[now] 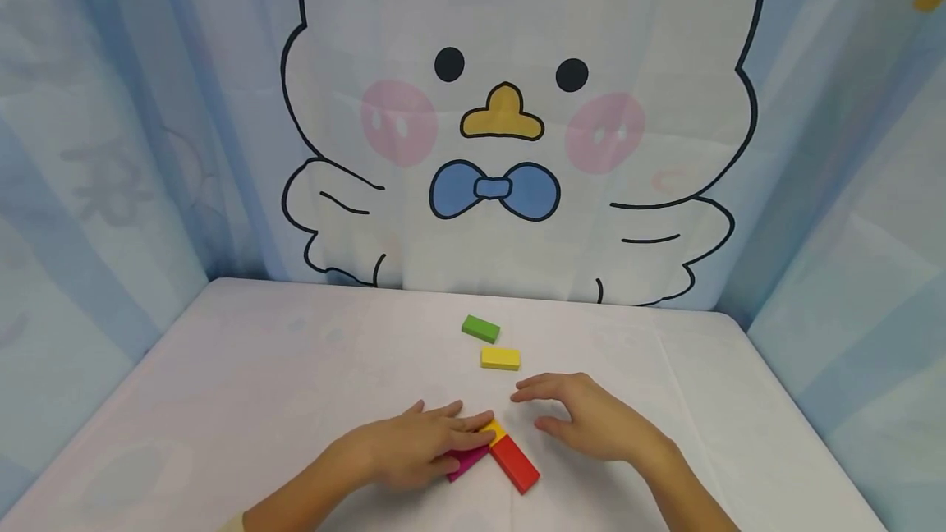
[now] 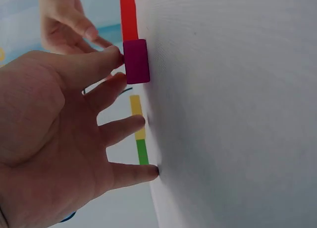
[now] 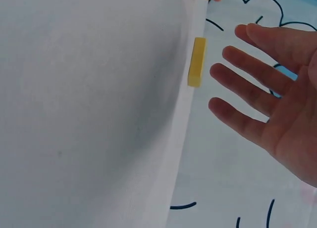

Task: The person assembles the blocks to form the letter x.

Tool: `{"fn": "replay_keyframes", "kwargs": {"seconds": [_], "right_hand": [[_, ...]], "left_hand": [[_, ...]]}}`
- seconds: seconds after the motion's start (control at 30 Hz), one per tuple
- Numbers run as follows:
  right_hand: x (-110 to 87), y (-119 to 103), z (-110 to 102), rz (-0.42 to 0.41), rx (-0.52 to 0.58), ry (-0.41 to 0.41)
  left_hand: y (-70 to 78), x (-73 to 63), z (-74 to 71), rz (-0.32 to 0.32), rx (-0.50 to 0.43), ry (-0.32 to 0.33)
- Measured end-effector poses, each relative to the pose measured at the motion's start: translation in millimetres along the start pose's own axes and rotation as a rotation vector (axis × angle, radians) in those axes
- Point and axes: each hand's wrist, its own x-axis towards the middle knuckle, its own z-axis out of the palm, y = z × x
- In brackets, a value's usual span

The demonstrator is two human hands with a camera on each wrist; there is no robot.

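My left hand [image 1: 414, 446] reaches over a magenta block [image 1: 469, 462], its thumb touching the block and one fingertip lying on an orange block [image 1: 497, 432]. In the left wrist view, the fingers of this hand [image 2: 64, 114] are spread and fairly straight, with the thumb and a finger against the magenta block [image 2: 136, 61]. A red block [image 1: 515, 464] slants away from the orange one, so the three meet like a bent corner. To the right, my right hand [image 1: 602, 421] hovers above the table with loosely bent fingers, holding nothing.
Beyond the hands, a yellow block [image 1: 500, 359] and a green block [image 1: 480, 328] lie on the white-covered table [image 1: 259, 384]. Behind the table's far edge hangs a curtain [image 1: 510, 245] with a printed cartoon bird; more curtains stand on both sides.
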Motion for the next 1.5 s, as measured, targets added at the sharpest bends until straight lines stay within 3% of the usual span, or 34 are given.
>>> {"fn": "replay_keyframes", "kwargs": {"seconds": [0.27, 0.6, 0.83, 1.5], "right_hand": [[13.3, 4.3, -4.6, -0.025, -0.024, 0.042], [40.9, -1.6, -6.2, 0.194, -0.020, 0.179], [60.2, 4.8, -2.6, 0.231, -0.018, 0.228], [91.4, 27.4, 10.9, 0.306, 0.056, 0.226]], "left_hand": [[-2.3, 0.9, 1.4, -0.006, 0.025, -0.018], [-2.3, -0.3, 1.0, 0.010, 0.070, -0.022], [-0.4, -1.0, 0.7, -0.007, 0.058, -0.032], [0.6, -0.9, -0.7, -0.018, 0.016, -0.026]]}}
